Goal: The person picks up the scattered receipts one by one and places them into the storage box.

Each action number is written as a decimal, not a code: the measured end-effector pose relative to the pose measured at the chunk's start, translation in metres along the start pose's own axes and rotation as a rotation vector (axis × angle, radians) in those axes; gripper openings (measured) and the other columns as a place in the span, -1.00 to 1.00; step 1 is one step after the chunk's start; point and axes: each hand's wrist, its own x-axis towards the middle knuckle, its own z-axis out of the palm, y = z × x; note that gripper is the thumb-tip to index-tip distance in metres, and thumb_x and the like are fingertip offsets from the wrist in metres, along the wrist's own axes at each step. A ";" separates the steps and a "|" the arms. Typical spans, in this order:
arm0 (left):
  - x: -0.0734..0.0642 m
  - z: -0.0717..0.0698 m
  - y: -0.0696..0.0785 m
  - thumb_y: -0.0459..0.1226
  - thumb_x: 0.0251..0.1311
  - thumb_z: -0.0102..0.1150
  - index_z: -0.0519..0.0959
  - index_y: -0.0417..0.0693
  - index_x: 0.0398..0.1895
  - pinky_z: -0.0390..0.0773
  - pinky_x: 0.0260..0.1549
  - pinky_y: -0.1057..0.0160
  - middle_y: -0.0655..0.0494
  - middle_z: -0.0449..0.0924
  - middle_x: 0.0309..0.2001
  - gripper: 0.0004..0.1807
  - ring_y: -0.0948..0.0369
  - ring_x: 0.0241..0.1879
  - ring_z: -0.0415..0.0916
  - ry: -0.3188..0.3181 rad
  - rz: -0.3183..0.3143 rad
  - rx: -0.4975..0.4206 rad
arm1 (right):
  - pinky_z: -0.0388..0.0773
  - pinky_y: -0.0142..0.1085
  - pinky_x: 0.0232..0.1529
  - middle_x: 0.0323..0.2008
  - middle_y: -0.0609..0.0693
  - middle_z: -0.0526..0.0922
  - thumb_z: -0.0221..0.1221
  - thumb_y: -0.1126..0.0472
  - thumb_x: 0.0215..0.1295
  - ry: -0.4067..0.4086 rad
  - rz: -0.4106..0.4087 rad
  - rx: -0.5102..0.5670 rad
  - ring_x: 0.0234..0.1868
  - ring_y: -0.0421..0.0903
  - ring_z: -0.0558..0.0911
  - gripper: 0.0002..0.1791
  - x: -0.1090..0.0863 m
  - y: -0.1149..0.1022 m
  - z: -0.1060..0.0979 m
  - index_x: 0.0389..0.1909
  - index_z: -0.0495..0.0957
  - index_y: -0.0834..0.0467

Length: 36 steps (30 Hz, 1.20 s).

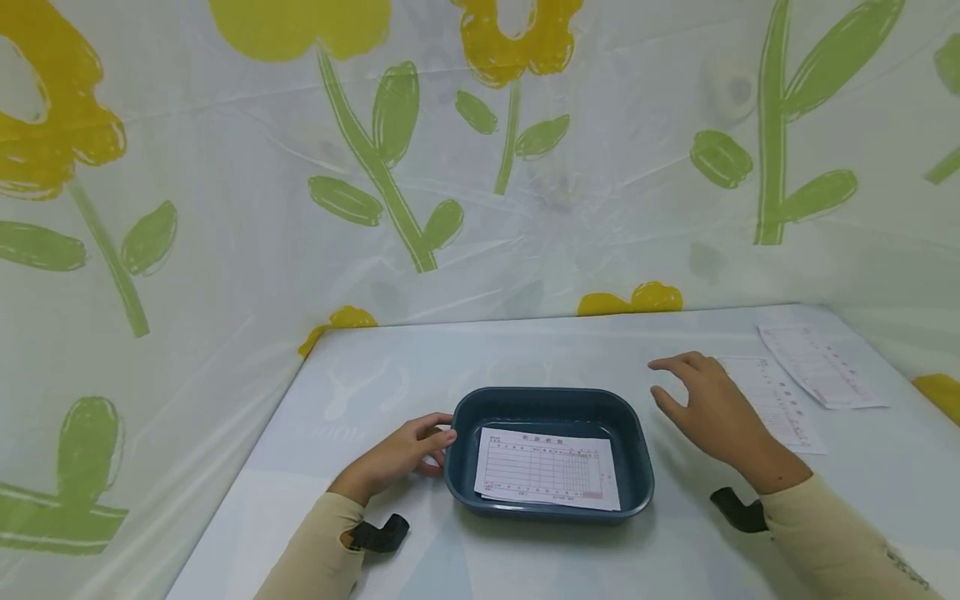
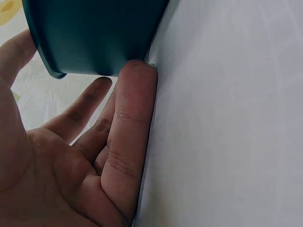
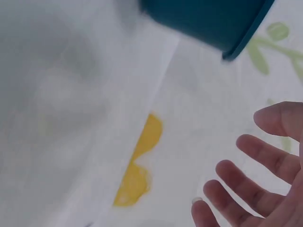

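A dark teal plastic tray point(image 1: 551, 517) with raised walls sits on the table. In it lies a small stack of white printed forms point(image 1: 547, 468) with a ruled grid. My left hand point(image 1: 405, 454) is at the tray's left side; the left wrist view shows its thumb at the rim and its straight fingers point(image 2: 135, 109) against or close to the outer wall. To the right of the tray, my right hand point(image 1: 708, 408) hovers over the table with nothing in it, thumb and fingers spread apart. In the right wrist view its relaxed fingers point(image 3: 251, 189) are apart from the tray.
Two printed sheets lie at the right: one sheet point(image 1: 772, 404) partly behind my right hand, the other sheet point(image 1: 821, 367) farther back. A flower-patterned curtain point(image 1: 600, 225) hangs behind the white table point(image 1: 420, 358). Black curved mounts point(image 1: 382, 533) sit at both wrists.
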 end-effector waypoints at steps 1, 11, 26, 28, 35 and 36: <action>0.000 0.000 0.000 0.11 0.40 0.06 0.31 -0.11 0.42 0.70 -0.06 0.08 -0.05 0.60 0.00 -0.31 0.19 -0.18 0.57 0.001 -0.001 0.000 | 0.44 0.29 0.17 0.17 0.36 0.48 0.23 0.19 0.34 -0.004 0.013 -0.006 0.19 0.33 0.43 -0.57 0.000 0.005 -0.001 0.19 0.54 0.22; 0.000 0.002 -0.004 0.09 0.42 0.04 0.31 -0.12 0.42 0.70 -0.06 0.09 -0.05 0.59 -0.02 -0.33 0.19 -0.19 0.57 0.001 0.001 0.004 | 0.38 0.37 0.11 0.15 0.49 0.44 0.19 0.17 0.36 0.010 0.084 -0.037 0.14 0.44 0.39 -0.53 -0.008 0.057 -0.006 0.20 0.48 0.33; 0.000 0.000 -0.003 0.10 0.43 0.02 0.30 -0.12 0.43 0.70 -0.08 0.12 -0.05 0.58 -0.01 -0.32 0.19 -0.18 0.56 0.008 0.004 0.022 | 0.27 0.46 0.13 0.22 0.62 0.26 0.11 0.07 0.39 -0.138 0.249 -0.035 0.20 0.58 0.24 -0.32 -0.010 0.096 -0.012 0.34 0.24 0.45; 0.000 0.001 -0.002 0.10 0.43 0.02 0.29 -0.13 0.43 0.70 -0.08 0.11 -0.06 0.58 0.00 -0.32 0.19 -0.18 0.56 0.009 0.004 0.021 | 0.25 0.47 0.13 0.23 0.64 0.24 0.11 0.07 0.39 -0.161 0.270 -0.024 0.20 0.60 0.22 -0.28 -0.011 0.101 -0.014 0.35 0.18 0.48; 0.001 0.000 -0.001 0.10 0.42 0.03 0.29 -0.13 0.43 0.70 -0.08 0.12 -0.07 0.58 0.01 -0.31 0.19 -0.18 0.57 0.016 -0.004 0.016 | 0.33 0.46 0.06 0.19 0.70 0.22 0.13 0.06 0.36 -0.216 0.311 -0.037 0.17 0.63 0.27 -0.19 -0.013 0.117 -0.018 0.36 0.09 0.56; 0.001 0.000 -0.001 0.10 0.42 0.04 0.29 -0.13 0.43 0.70 -0.08 0.12 -0.07 0.58 0.02 -0.31 0.19 -0.17 0.57 0.016 -0.005 0.015 | 0.35 0.45 0.05 0.18 0.70 0.23 0.15 0.06 0.34 -0.221 0.312 -0.040 0.15 0.62 0.30 -0.18 -0.013 0.120 -0.019 0.36 0.08 0.57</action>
